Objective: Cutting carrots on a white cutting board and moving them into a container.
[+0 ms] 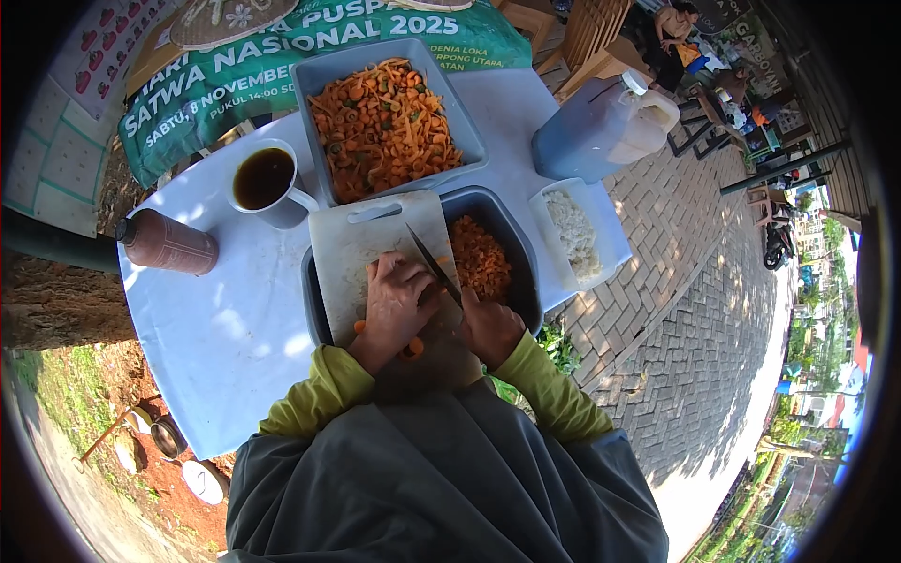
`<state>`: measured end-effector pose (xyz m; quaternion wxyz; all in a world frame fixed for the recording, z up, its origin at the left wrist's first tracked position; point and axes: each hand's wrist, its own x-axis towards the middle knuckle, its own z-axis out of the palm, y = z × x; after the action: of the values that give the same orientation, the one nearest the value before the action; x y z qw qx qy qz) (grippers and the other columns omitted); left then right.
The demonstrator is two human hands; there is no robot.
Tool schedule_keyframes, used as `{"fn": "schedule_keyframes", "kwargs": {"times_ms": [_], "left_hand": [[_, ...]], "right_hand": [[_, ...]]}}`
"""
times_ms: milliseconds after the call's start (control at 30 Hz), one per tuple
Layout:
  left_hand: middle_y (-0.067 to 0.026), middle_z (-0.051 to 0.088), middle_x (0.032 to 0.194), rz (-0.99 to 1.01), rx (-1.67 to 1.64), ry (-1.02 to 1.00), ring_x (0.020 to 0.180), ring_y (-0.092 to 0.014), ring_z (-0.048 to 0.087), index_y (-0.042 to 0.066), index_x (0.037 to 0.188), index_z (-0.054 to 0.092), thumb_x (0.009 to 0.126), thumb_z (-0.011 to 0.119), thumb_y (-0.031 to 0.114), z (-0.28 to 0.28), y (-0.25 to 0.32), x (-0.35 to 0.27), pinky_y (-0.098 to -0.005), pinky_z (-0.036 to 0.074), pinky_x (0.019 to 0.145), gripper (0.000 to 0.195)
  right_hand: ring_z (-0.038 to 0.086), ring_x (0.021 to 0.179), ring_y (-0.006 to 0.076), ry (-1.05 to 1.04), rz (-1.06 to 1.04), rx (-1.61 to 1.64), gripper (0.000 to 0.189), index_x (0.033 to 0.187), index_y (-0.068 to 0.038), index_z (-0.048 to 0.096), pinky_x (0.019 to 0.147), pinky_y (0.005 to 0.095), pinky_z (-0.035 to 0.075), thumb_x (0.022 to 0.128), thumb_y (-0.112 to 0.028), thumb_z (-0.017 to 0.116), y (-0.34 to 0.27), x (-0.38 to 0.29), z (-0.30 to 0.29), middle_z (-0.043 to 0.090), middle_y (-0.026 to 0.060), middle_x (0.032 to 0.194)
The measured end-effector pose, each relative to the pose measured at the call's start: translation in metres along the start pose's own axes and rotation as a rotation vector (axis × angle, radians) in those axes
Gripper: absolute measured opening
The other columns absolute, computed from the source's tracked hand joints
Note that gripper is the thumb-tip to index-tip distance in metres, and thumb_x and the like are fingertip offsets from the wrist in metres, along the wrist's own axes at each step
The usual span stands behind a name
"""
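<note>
A white plastic cutting board (341, 248) with a handle slot lies across a dark grey plastic basin (526, 262). My right hand (490, 327) grips the handle of a kitchen knife (431, 263), its dark blade slanting away over the board's right side. On the board rests my left hand (395, 304), fingers bent, left of the blade. A trace of orange shows by its fingertips; whatever may lie under them is hidden. Carrot pieces (415, 345) sit near my left wrist. Finely chopped carrot (482, 262) fills the basin's visible right part.
Beyond the board stands a grey tub (470, 144) of cut carrots and green pieces. A pitcher of dark liquid (281, 211) and a brown bottle (172, 241) are left. Rightward are a large jug (598, 127) and a white container (540, 211) of pale shreds. People sit far right.
</note>
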<state>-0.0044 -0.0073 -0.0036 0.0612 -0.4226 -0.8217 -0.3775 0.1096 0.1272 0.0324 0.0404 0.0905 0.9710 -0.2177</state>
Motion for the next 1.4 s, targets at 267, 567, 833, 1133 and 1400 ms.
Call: {"fn": "schedule_keyframes", "kwargs": {"times_ms": [267,567,833,1133,1400], "left_hand": [[0.0022,0.062,0.086,-0.021,0.037,0.027,0.096,-0.025,0.047,0.012,0.079,0.065,0.057,0.071,0.013,-0.001,-0.003,0.0,-0.0385,0.035,0.082,0.022],[0.0012,0.062,0.082,-0.013,0.067,0.069,0.096,-0.025,0.046,0.011,0.076,0.066,0.062,0.069,0.014,0.0,-0.001,-0.002,-0.0387,0.035,0.081,0.015],[0.0017,0.064,0.084,-0.008,0.074,0.05,0.093,-0.024,0.047,0.012,0.074,0.067,0.062,0.071,0.013,-0.001,-0.002,-0.005,-0.0371,0.035,0.081,0.013],[-0.0004,0.062,0.085,-0.048,0.02,-0.056,0.097,-0.024,0.048,0.01,0.076,0.065,0.065,0.068,0.012,-0.008,-0.004,0.0,-0.038,0.036,0.083,0.012],[-0.0026,0.061,0.093,0.228,0.02,-0.19,0.098,-0.023,0.049,0.009,0.082,0.065,0.063,0.067,0.011,-0.011,-0.008,0.018,-0.0392,0.036,0.088,0.02]], "right_hand": [[0.06,0.066,0.0388,-0.025,-0.013,0.019,0.027,0.102,-0.004,0.04,0.057,0.05,0.047,0.079,-0.011,0.053,0.0,0.022,0.013,0.059,0.0186,0.069],[0.059,0.059,0.0386,0.074,-0.102,-0.042,0.027,0.102,-0.005,0.041,0.054,0.0505,0.046,0.08,-0.014,0.054,0.0,0.019,0.011,0.059,0.0161,0.064],[0.059,0.059,0.0382,0.002,-0.052,-0.055,0.027,0.102,-0.005,0.043,0.053,0.0504,0.046,0.079,-0.013,0.054,0.0,0.016,0.015,0.059,0.0156,0.065],[0.059,0.059,0.0366,0.112,-0.106,0.012,0.025,0.104,-0.004,0.042,0.053,0.0491,0.047,0.082,-0.013,0.051,0.0,0.017,0.012,0.059,0.0164,0.064],[0.056,0.059,0.0381,0.207,-0.029,0.1,0.023,0.101,-0.003,0.048,0.054,0.0507,0.043,0.082,-0.015,0.055,0.022,-0.002,-0.001,0.054,0.0185,0.062]]}}
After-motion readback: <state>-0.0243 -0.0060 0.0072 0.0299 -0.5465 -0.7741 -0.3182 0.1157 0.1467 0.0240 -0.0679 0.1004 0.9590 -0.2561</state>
